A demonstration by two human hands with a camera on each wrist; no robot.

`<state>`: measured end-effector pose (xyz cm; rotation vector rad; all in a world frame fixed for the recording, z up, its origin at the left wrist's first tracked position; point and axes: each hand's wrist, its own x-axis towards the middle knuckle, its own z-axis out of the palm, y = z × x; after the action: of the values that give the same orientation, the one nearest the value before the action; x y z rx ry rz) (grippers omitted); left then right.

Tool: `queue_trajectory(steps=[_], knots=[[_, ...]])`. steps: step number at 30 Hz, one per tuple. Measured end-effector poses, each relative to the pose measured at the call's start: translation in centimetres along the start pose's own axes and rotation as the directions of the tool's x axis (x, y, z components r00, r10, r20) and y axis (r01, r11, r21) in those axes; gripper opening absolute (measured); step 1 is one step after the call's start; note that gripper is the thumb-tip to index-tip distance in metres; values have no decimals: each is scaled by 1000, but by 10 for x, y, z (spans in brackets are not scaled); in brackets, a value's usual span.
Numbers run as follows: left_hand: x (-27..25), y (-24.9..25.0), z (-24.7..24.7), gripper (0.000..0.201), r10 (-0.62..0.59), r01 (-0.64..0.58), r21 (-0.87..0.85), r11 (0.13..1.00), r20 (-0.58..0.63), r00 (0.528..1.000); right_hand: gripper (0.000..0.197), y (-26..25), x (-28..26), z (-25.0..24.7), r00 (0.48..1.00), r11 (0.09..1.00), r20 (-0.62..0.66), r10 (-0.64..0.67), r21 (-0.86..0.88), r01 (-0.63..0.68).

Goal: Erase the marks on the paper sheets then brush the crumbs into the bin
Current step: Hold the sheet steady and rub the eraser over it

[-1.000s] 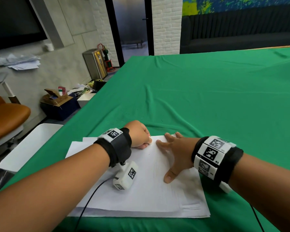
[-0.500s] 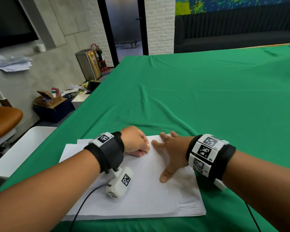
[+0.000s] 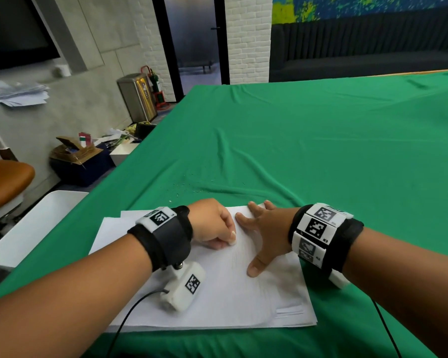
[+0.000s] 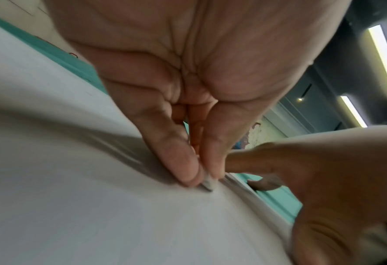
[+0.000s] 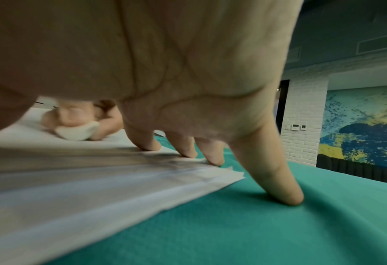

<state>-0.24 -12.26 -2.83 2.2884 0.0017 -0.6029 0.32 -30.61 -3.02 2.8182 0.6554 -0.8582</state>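
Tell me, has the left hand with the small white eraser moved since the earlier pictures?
Yes. The left hand slid slightly toward the person over the white paper sheets, judged against the pressing right hand.

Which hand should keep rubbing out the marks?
The left hand: it already pinches the eraser against the paper. The right hand lies flat, fingers spread, pinning the paper.
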Motion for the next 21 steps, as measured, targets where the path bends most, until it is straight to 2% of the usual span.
queue_trajectory(steps=[3,5,7,9,10,11,13,15,17,19,21], knots=[[6,-1,0,4,30,-30,0,1000,-111,993,136,0,-2,-1,1000,1000,9,2,3,-2],[-1,-4,2,4,69,-67,27,997,-90,994,136,-1,-2,-1,1000,1000,12,6,5,-6],[-18,-8,5,3,89,-95,87,992,62,994,137,-1,-1,-1,1000,1000,8,8,-1,-8],[-33,-10,8,5,50,-83,138,987,229,972,138,-2,-1,-1,1000,1000,7,8,-11,-8],[-35,-10,9,5,42,-80,145,986,247,968,138,-2,-1,-1,1000,1000,9,8,-13,-8],[-34,-8,8,4,51,-81,134,988,215,975,137,-2,-1,-1,1000,1000,13,9,-13,-9],[-20,-6,6,3,84,-89,88,992,54,995,137,-1,-1,-1,1000,1000,18,8,-7,-8],[-7,-3,2,4,91,-87,60,994,-76,993,137,-1,0,0,1000,1000,12,3,-1,-3],[-3,-2,1,5,113,-106,77,991,-98,989,138,0,1,1,1000,1000,8,2,2,-2],[-13,-3,1,5,137,-136,155,978,5,991,138,1,2,1,1000,1000,4,3,1,-3],[-28,-4,2,2,98,-148,253,956,197,975,139,0,3,1,1000,1000,3,5,-3,-5]])
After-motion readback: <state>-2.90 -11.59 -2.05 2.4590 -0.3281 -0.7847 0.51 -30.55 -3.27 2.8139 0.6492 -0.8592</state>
